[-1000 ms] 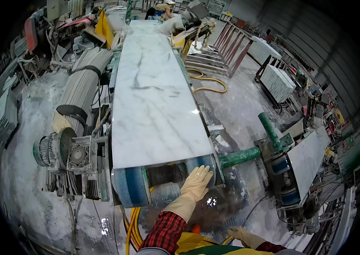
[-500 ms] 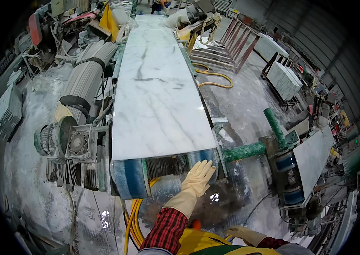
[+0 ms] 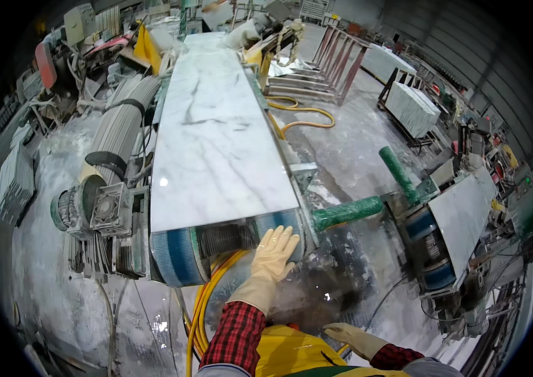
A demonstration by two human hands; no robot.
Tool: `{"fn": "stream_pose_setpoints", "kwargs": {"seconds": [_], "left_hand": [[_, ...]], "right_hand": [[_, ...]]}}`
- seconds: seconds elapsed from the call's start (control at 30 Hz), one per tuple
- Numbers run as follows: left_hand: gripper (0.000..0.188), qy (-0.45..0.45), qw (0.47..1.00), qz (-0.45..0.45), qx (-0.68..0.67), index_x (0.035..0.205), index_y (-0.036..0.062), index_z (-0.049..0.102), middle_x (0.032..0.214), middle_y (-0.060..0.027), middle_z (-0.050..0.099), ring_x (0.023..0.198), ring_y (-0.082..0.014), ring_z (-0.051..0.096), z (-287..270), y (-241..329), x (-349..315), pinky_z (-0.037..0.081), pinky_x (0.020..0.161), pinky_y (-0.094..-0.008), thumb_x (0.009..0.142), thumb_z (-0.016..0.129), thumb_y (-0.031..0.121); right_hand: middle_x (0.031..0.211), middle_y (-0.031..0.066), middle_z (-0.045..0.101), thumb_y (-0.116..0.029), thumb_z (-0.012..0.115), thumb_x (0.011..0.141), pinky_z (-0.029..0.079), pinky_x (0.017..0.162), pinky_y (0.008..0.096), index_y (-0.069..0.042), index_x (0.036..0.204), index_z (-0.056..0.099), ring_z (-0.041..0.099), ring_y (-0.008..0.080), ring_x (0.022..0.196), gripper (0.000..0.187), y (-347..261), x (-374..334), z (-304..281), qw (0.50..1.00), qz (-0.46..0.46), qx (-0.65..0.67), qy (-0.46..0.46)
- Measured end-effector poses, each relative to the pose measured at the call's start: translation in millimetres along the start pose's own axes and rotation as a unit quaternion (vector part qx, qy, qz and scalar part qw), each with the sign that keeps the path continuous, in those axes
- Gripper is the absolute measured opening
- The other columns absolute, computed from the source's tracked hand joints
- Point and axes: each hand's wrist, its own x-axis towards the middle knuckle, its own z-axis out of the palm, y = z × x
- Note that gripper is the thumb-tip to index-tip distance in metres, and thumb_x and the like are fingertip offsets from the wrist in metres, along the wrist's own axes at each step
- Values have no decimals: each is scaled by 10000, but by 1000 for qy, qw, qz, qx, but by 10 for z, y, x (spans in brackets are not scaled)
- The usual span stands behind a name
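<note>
A long white marble slab with grey veins lies on a belt conveyor and runs away from me. At its near end, blue belts wrap round the end roller. My left hand, in a cream rubber glove, is held out with its fingers spread. Its fingertips overlap the right-hand blue belt, just below the slab's front edge; whether they touch it I cannot tell. Low in the view, my right hand, gloved alike, hangs beside my yellow apron with loosely stretched fingers and nothing visible in it.
A motor with a gearbox stands left of the conveyor. A green pipe juts out on the right, towards a second conveyor with a slab. Yellow hoses lie on the wet floor. Stacked slabs stand farther right.
The whole view has shifted, so the slab and conveyor appear farther left and slightly higher. My left hand stays by the right-hand belt, its fingers slightly more spread. My right hand remains low.
</note>
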Motion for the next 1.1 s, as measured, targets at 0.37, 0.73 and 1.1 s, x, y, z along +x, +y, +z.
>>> {"fn": "stream_pose_setpoints", "kwargs": {"seconds": [0.37, 0.73, 1.1], "left_hand": [[560, -96, 993, -64, -18, 1385, 135, 621, 1457, -182, 599, 1404, -420, 535, 380, 367, -1541, 437, 1176, -522, 912, 821, 360], [586, -280, 907, -307, -66, 1485, 133, 667, 1506, -130, 659, 1414, -344, 604, 794, 549, -4036, 498, 1176, -451, 1018, 660, 487], [574, -295, 909, -229, -186, 1419, 83, 691, 1329, -234, 748, 1254, -433, 699, 1230, 1119, -3926, 551, 1062, -498, 1082, 555, 527]], "right_hand": [[1337, 195, 768, -397, 628, 1056, 546, 1068, 390, -66, 1389, 739, 725, 327, 1241, 483, 1687, -485, 687, 977, 28, -43, 205], [1440, 185, 704, -307, 523, 1078, 526, 1137, 438, -121, 1399, 701, 671, 407, 1316, 412, 1693, -695, 1133, 982, 171, -35, 71], [1389, 152, 714, -153, 596, 1051, 563, 1081, 377, -68, 1343, 692, 709, 301, 1272, 319, 1940, -111, 1123, 891, -188, -392, 132]]}}
